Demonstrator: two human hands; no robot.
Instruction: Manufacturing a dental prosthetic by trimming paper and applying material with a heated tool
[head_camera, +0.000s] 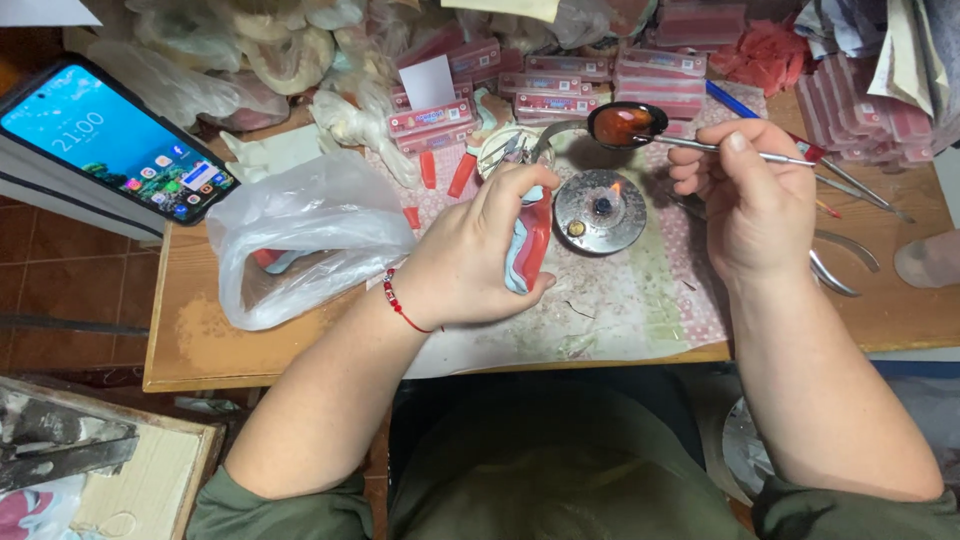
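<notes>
Here, the left hand (470, 255) is curled tight around a pale blue and red dental model (530, 245), holding it upright just above the patterned mat (640, 300). The right hand (750, 205) pinches a thin metal instrument (720, 148), its tip at a spoon (625, 125) of dark melted wax. Between the hands, a small round spirit burner (600, 210) burns with a small flame. A crumpled plastic bag (300, 235) lies left, a smartphone (110, 140) beyond it, pink boxes (660, 75) stacked behind.

At the upper left we see a phone (118, 140) with its screen lit blue. Flat pink boxes (560, 85) with pale labels lie stacked along the back of the desk, more pink boxes (870, 110) at the far right.
</notes>
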